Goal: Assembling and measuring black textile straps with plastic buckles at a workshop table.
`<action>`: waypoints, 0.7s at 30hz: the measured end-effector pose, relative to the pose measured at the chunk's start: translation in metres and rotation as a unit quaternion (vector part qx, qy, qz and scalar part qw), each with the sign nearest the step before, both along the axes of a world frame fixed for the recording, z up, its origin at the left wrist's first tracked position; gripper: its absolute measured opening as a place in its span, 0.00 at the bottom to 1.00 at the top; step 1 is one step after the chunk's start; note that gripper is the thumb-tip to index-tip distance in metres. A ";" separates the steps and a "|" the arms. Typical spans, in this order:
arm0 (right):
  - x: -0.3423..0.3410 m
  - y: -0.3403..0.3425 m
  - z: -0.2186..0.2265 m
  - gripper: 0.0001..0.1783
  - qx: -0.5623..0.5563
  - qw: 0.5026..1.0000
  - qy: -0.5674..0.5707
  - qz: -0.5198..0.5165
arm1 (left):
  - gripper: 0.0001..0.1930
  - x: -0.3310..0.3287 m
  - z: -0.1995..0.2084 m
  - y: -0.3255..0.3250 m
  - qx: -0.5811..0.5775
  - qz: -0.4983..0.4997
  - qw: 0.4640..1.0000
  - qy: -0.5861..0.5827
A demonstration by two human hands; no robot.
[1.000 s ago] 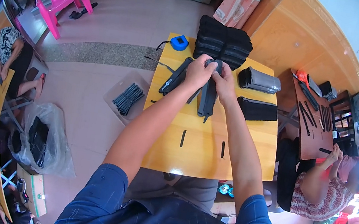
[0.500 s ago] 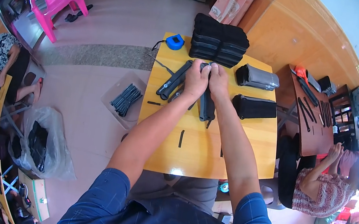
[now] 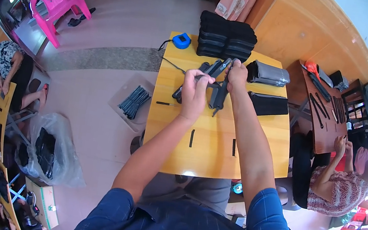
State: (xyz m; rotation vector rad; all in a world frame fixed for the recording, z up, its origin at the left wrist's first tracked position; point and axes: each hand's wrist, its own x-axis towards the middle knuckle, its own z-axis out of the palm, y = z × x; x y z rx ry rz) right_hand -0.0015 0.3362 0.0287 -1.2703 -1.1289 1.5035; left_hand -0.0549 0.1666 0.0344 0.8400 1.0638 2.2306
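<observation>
A person's right hand (image 3: 237, 77) was closed in a pinch on the upper end of a dark grey strap (image 3: 222, 93) above the yellow table (image 3: 211, 157). The left hand (image 3: 194, 95), just beside it and nearer the table's left edge, had its fingers curled in against the thumb; whether it gripped the strap or only touched it could not be told.

The strap was over the table's far half, right of its middle. Its long axis ran from far edge toward near edge, leaning a little left at the bottom, and its narrow tip pointed at the person. More dark straps (image 3: 213, 67) lay beyond the left hand, partly hidden by it.

Near the table's right edge lay a grey bundle (image 3: 268, 74) bearing a small pale mark, too small to read, and a black bundle (image 3: 268, 105) nearer the person. A tall black stack (image 3: 226, 38) stood at the far edge. A blue tape measure (image 3: 181, 41) sat at the far left corner, and a thin dark tool (image 3: 165, 103) lay by the left edge.

Across the table's near half, bare yellow surface ran around two short black strips (image 3: 192, 138), set well apart. Beyond the left edge, a translucent bin (image 3: 115, 100) held dark cords (image 3: 134, 102). Off the right edge, a co-worker (image 3: 339, 190) sat at a brown table (image 3: 320, 142).
</observation>
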 end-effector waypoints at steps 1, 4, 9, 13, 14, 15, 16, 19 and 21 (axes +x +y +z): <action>0.000 0.007 -0.008 0.19 0.017 1.000 -0.010 -0.009 | 0.05 0.005 0.006 -0.010 0.001 0.009 0.999 0.054; 0.034 0.069 -0.056 0.19 0.098 0.974 -0.178 -0.096 | 0.03 0.020 0.019 -0.031 0.041 0.003 0.991 0.130; 0.023 0.050 -0.054 0.25 0.002 0.987 -0.142 -0.080 | 0.07 0.018 0.016 -0.090 0.033 -0.010 0.974 0.225; 0.019 0.052 -0.070 0.25 -0.011 0.975 -0.189 -0.115 | 0.09 0.019 0.021 -0.133 0.058 0.044 0.963 0.259; 0.020 0.051 -0.071 0.25 -0.005 0.971 -0.212 -0.112 | 0.08 0.018 0.027 -0.144 0.067 0.071 0.956 0.278; 0.021 0.051 -0.071 0.26 0.003 0.966 -0.235 -0.111 | 0.08 0.017 0.033 -0.153 0.067 0.069 0.956 0.279; 0.020 0.047 -0.072 0.26 0.000 0.966 -0.234 -0.109 | 0.08 0.015 0.040 -0.163 0.084 0.076 0.961 0.252; 0.017 0.029 -0.070 0.26 0.028 0.962 -0.250 -0.102 | 0.08 0.005 0.056 -0.191 0.058 0.074 0.983 0.156; 0.020 0.026 -0.067 0.27 0.055 0.960 -0.262 -0.082 | 0.08 -0.003 0.061 -0.200 0.020 0.038 0.998 0.050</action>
